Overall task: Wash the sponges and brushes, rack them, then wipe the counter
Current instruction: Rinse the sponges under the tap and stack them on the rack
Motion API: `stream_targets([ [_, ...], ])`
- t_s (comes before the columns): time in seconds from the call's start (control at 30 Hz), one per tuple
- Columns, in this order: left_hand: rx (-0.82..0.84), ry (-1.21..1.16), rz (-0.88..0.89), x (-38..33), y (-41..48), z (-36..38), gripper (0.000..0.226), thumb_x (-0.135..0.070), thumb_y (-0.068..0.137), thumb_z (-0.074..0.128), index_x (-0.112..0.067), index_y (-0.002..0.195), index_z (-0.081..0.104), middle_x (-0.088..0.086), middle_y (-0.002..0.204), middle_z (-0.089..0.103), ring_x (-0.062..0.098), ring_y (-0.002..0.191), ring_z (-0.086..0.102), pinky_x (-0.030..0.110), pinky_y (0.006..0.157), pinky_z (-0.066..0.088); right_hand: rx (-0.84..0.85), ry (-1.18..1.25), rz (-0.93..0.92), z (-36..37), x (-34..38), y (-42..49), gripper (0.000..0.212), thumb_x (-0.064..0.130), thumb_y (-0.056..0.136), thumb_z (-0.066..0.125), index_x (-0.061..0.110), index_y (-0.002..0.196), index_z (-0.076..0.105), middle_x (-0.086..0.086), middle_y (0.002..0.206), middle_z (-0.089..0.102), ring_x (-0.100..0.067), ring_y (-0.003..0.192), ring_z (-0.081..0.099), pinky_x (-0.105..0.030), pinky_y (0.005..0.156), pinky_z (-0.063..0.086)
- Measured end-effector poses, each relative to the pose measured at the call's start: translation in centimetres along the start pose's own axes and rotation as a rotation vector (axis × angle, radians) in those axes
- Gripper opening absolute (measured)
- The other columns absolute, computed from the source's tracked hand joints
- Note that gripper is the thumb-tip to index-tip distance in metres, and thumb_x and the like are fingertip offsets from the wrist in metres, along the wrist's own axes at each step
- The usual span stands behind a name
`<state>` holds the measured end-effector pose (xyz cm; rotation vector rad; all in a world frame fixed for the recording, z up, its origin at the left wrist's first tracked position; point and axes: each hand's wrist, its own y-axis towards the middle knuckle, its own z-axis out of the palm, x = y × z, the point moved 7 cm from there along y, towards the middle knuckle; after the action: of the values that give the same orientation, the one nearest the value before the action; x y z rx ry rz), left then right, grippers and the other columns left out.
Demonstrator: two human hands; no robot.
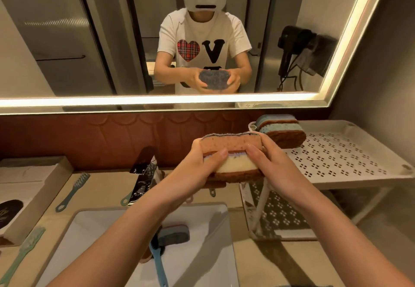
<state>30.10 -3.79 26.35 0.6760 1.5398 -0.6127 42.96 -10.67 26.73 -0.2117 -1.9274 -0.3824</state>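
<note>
Both hands hold a stack of sponges (pixel 233 152) above the counter, between the tap and the rack. My left hand (pixel 199 163) grips its left end, and my right hand (pixel 267 158) grips its right end. The stack shows brown, grey and cream layers. Two blue-and-brown sponges (pixel 283 131) lie on the top shelf of the white perforated rack (pixel 350 170). In the white sink (pixel 94 241) lie a blue-handled brush (pixel 158 262) and a grey sponge (pixel 174 234). A teal brush (pixel 73 191) rests on the counter left of the tap, and a pale green brush (pixel 23 253) lies nearer me.
A chrome tap (pixel 143 174) stands behind the sink. A shallow tray (pixel 29 194) sits at the left on the beige counter (pixel 314 264). The rack's lower shelf (pixel 278 215) sits under the top one. A mirror fills the wall above.
</note>
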Motion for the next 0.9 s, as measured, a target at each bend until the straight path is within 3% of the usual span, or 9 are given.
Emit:
stream_targets([
  [0.13, -0.014, 0.009, 0.052, -1.7, 2.1, 2.2, 0.044, -0.042, 0.092, 0.043, -0.025, 0.131, 0.033, -0.014, 0.112, 0.046, 0.009, 0.099, 0.06, 0.03, 0.073, 0.059, -0.081, 0.067, -0.036, -3.6, 0.4, 0.6, 0.051, 0.052, 0.078, 0.044, 0.027, 0.12, 0.054, 0.008, 0.103, 0.063, 0.005, 0.084, 0.061, -0.012, 0.062, 0.048],
  [0.2, 0.007, 0.077, 0.057, -1.9, 3.3, 3.6, 0.044, -0.045, 0.093, 0.042, -0.028, 0.132, 0.029, -0.018, 0.109, 0.044, 0.006, 0.098, 0.058, 0.03, 0.077, 0.058, -0.127, 0.089, -0.028, -5.5, 0.1, 1.0, 0.049, 0.05, 0.079, 0.045, 0.024, 0.12, 0.056, 0.004, 0.102, 0.064, 0.004, 0.078, 0.063, -0.009, 0.058, 0.047],
  [0.3, -0.001, 0.193, 0.096, -2.0, 5.5, 5.4, 0.056, -0.054, 0.09, 0.045, -0.026, 0.135, 0.029, -0.01, 0.123, 0.041, 0.006, 0.11, 0.05, 0.027, 0.09, 0.051, -0.181, 0.081, -0.01, -8.2, -1.0, 1.3, 0.046, 0.048, 0.081, 0.047, 0.025, 0.119, 0.057, 0.001, 0.102, 0.065, -0.001, 0.078, 0.064, -0.01, 0.057, 0.047],
  [0.47, -0.021, 0.443, 0.191, -0.7, 7.9, 7.7, 0.072, -0.057, 0.078, 0.045, -0.025, 0.139, 0.026, 0.001, 0.137, 0.036, 0.019, 0.127, 0.039, 0.044, 0.107, 0.037, -0.255, 0.04, 0.062, -11.7, -4.3, 1.8, 0.028, 0.039, 0.091, 0.049, 0.029, 0.115, 0.06, 0.001, 0.103, 0.066, -0.013, 0.089, 0.064, -0.02, 0.062, 0.05],
  [0.57, 0.01, 0.635, 0.209, 0.4, 9.0, 9.2, 0.085, -0.07, 0.072, 0.045, -0.023, 0.141, 0.029, 0.001, 0.138, 0.036, 0.02, 0.128, 0.034, 0.043, 0.11, 0.031, -0.267, -0.019, 0.106, -13.0, -5.9, 2.0, 0.026, 0.037, 0.092, 0.05, 0.025, 0.113, 0.06, -0.002, 0.1, 0.065, -0.013, 0.084, 0.063, -0.016, 0.056, 0.049],
  [0.63, 0.015, 0.739, 0.157, 1.5, 9.4, 9.4, 0.082, -0.066, 0.075, 0.051, -0.023, 0.141, 0.029, 0.001, 0.138, 0.032, 0.019, 0.128, 0.03, 0.041, 0.11, 0.029, -0.269, -0.065, 0.138, -13.1, -6.8, 2.1, 0.029, 0.037, 0.092, 0.05, 0.022, 0.117, 0.055, 0.001, 0.099, 0.061, -0.009, 0.082, 0.061, -0.011, 0.052, 0.047],
  [0.73, -0.031, 0.86, 0.114, 2.1, 9.6, 9.0, 0.07, -0.057, 0.082, 0.056, -0.022, 0.139, 0.033, 0.002, 0.135, 0.037, 0.021, 0.125, 0.034, 0.041, 0.107, 0.033, -0.262, -0.131, 0.21, -12.8, -8.0, 2.5, 0.039, 0.043, 0.089, 0.052, 0.027, 0.123, 0.043, -0.001, 0.101, 0.055, -0.013, 0.085, 0.061, -0.023, 0.059, 0.054],
  [0.83, -0.088, 0.936, 0.145, 1.7, 10.0, 9.0, 0.074, -0.059, 0.082, 0.053, -0.024, 0.141, 0.027, 0.001, 0.132, 0.045, 0.023, 0.122, 0.04, 0.042, 0.102, 0.036, -0.283, -0.174, 0.279, -13.0, -9.1, 2.6, 0.043, 0.051, 0.086, 0.054, 0.026, 0.117, 0.039, -0.004, 0.105, 0.056, -0.019, 0.091, 0.06, -0.039, 0.076, 0.056],
  [0.9, -0.125, 0.963, 0.171, 1.4, 10.1, 9.3, 0.073, -0.057, 0.083, 0.052, -0.025, 0.142, 0.024, 0.0, 0.131, 0.05, 0.024, 0.121, 0.042, 0.042, 0.1, 0.036, -0.301, -0.216, 0.322, -13.3, -9.6, 2.6, 0.042, 0.053, 0.086, 0.053, 0.023, 0.112, 0.039, -0.003, 0.103, 0.054, -0.016, 0.09, 0.056, -0.038, 0.075, 0.051],
])
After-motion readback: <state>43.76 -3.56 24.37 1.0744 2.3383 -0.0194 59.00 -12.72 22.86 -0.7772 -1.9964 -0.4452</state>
